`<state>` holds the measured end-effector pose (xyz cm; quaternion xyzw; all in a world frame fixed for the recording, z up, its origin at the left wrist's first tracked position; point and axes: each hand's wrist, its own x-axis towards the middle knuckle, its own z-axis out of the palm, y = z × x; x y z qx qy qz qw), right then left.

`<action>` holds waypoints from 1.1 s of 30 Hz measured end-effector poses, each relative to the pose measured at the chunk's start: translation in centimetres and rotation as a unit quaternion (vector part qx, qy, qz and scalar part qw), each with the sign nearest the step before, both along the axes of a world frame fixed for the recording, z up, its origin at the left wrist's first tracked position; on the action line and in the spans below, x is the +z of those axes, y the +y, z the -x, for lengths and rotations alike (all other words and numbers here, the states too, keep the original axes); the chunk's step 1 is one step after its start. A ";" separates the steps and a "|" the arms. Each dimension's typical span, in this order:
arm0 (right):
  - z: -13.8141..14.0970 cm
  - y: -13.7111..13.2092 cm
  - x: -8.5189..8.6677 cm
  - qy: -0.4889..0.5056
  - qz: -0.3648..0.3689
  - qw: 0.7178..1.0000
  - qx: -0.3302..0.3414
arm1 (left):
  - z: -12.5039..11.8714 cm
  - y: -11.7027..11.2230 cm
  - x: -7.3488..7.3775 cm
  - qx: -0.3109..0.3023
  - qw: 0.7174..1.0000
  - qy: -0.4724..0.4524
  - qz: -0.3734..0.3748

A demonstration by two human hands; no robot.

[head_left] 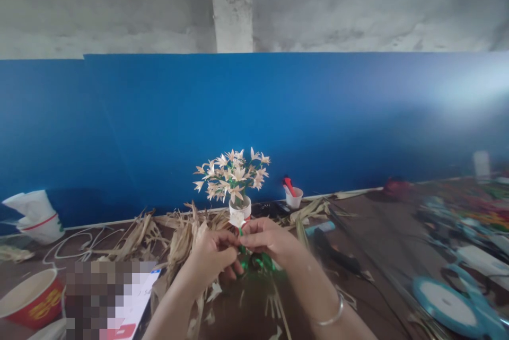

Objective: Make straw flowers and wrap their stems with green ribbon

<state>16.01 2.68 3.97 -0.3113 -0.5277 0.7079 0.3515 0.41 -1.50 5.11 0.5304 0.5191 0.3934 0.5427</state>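
Note:
Between my two hands stands a small pale handmade flower [237, 219] on a green stem. My right hand [268, 240], with a bangle at the wrist, pinches this stem just below the petals. My left hand [214, 255] is closed beside it, thumb and fingers together at the stem; part of its grip is hidden. Shiny green material [258, 262] lies under the hands, too blurred to name. Just behind, a bunch of similar pale flowers [234, 174] stands upright in a white paper cup [243, 205].
Dried husks [185, 236] lie along the blue panel [159, 117]. A small cup [294, 199] holds a red-handled tool. At left are a red paper bowl [34, 297] and a phone [139, 303]. A blue ribbon roll [445, 303] and a black corded tool [336, 254] lie right.

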 end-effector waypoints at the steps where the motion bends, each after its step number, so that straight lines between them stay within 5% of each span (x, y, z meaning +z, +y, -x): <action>1: 0.0 0.1 0.0 0.006 0.009 1.000 -0.001 | -0.1 0.1 -0.1 0.004 1.000 -0.019 0.003; 19: -0.2 0.2 -0.1 0.032 0.017 0.999 -0.007 | 0.0 0.4 -0.5 -0.012 0.986 -0.165 0.012; 29: 0.5 -1.1 1.2 -0.112 -0.123 0.966 -0.198 | -1.1 0.7 -1.4 0.106 0.982 0.073 -0.135; 33: 0.8 -0.9 0.9 -0.130 -0.122 0.960 -0.217 | -1.1 1.1 -2.1 0.097 0.972 0.111 -0.181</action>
